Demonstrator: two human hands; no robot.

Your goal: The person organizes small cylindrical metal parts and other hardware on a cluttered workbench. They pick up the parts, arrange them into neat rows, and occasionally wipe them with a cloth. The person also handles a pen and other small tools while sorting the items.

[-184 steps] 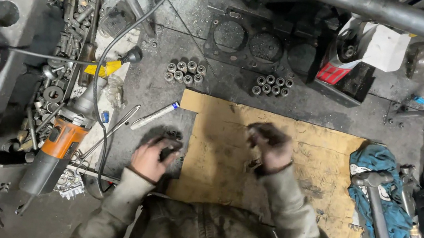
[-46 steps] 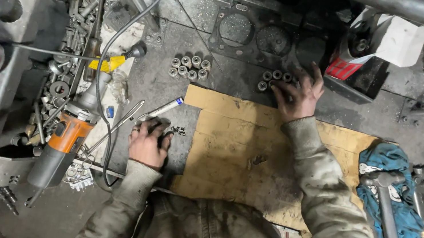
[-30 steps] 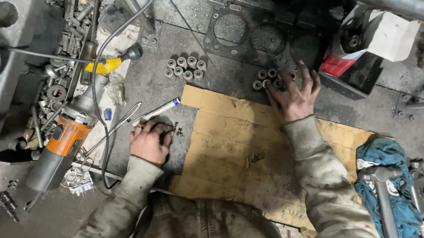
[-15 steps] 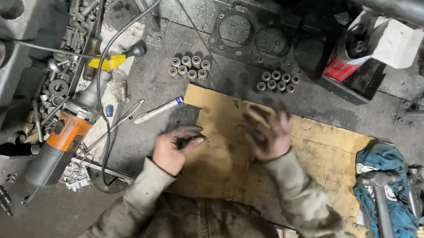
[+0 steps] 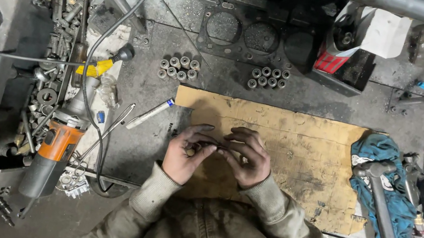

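Hands: left hand (image 5: 187,152) and right hand (image 5: 245,157) meet fingertip to fingertip, pinching a small dark metal part (image 5: 214,146).
Part location: above cardboard sheet (image 5: 300,146).
Nearby: two valve-lifter clusters (image 5: 178,68), orange angle grinder (image 5: 53,152).

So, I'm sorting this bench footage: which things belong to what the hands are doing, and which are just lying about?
In hand:
- left hand and right hand, pinching a small dark metal part
- cardboard sheet beneath them
- two clusters of small metal cylinders, likely the same kind

Lying about:
- orange angle grinder
- hammer on a teal rag
- head gasket
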